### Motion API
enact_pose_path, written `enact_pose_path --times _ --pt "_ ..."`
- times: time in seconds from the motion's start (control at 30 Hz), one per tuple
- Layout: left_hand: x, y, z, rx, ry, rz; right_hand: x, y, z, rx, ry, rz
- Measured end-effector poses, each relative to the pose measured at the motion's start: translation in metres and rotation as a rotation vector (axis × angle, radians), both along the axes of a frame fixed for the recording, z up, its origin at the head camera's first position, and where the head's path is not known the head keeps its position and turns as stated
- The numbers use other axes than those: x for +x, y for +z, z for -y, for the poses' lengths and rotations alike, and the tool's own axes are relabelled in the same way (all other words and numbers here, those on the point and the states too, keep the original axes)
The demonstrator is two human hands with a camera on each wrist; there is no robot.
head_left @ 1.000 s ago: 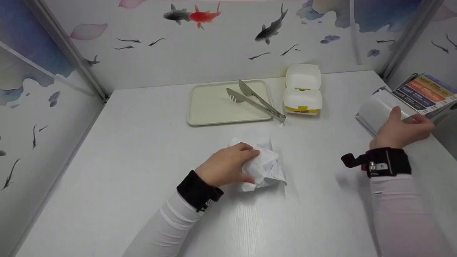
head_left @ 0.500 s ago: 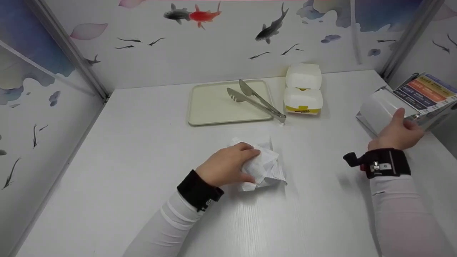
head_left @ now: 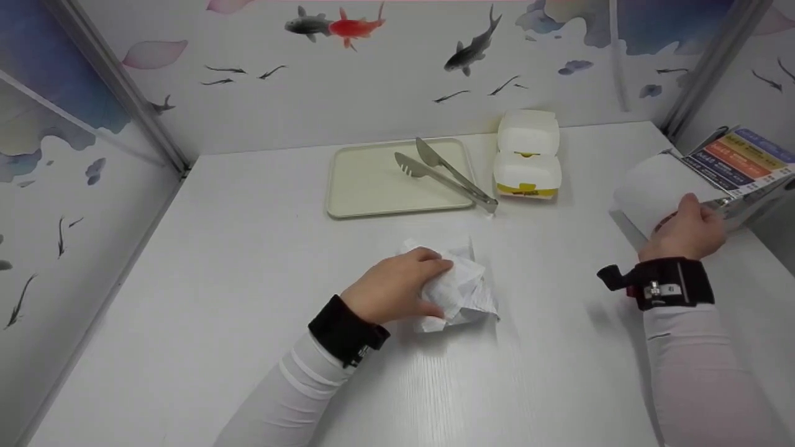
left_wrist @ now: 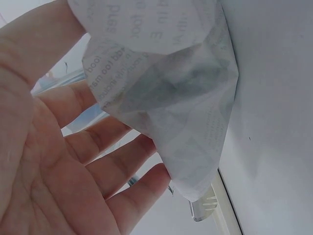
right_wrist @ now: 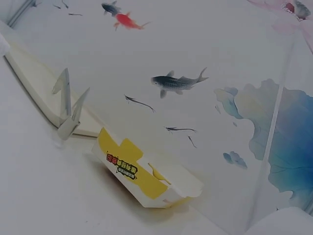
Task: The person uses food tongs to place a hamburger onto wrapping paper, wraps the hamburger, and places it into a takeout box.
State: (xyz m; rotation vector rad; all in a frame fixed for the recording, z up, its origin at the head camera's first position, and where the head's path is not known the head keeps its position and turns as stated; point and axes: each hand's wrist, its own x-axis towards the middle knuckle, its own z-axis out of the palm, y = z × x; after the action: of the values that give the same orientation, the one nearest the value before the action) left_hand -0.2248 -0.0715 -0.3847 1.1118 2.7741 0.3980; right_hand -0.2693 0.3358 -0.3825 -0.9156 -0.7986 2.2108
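Observation:
The left hand (head_left: 397,282) holds a crumpled, printed paper-wrapped bundle (head_left: 459,285) on the table, thumb on the near side and fingers at the far side. In the left wrist view, the wrapping paper (left_wrist: 181,93) has a dark greenish shape showing through it, and the fingertips (left_wrist: 159,176) rest along its edge. At the right edge, the right hand (head_left: 686,230) pinches the near side of a curved white paper strip (head_left: 655,183). The strip comes out of a metal label dispenser (head_left: 736,161) with several coloured labels on top. Right fingertips are mostly hidden; the right wrist view shows no hand.
A cream tray (head_left: 363,186) lies at the back with metal tongs (head_left: 450,177) across its right side. To the right of it stands an open white and yellow burger box (head_left: 528,174). Printed wall panels (head_left: 372,93) border the table's back and left.
The right hand has moved slightly left and down from the dispenser. The white strip now bulges further left, with a bit of red visible under it. Left hand and bundle are still.

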Motion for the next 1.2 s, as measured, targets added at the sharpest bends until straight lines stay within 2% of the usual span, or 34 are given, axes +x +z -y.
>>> enact_pose_path --times 0.37,0.9,1.1,1.2 --pt "0.0 0.0 0.0 0.027 0.002 0.016 -0.006 -0.005 0.007 0.016 0.037 0.061" --pt "0.0 0.001 0.0 0.003 0.008 0.007 -0.001 -0.006 0.015 0.038 0.03 0.043" --pt "0.001 0.001 0.001 0.021 0.0 0.01 0.001 -0.003 0.014 0.043 -0.037 -0.001" --pt "0.002 0.003 0.001 0.025 -0.002 0.012 0.004 0.002 0.012 0.153 -0.122 -0.013"
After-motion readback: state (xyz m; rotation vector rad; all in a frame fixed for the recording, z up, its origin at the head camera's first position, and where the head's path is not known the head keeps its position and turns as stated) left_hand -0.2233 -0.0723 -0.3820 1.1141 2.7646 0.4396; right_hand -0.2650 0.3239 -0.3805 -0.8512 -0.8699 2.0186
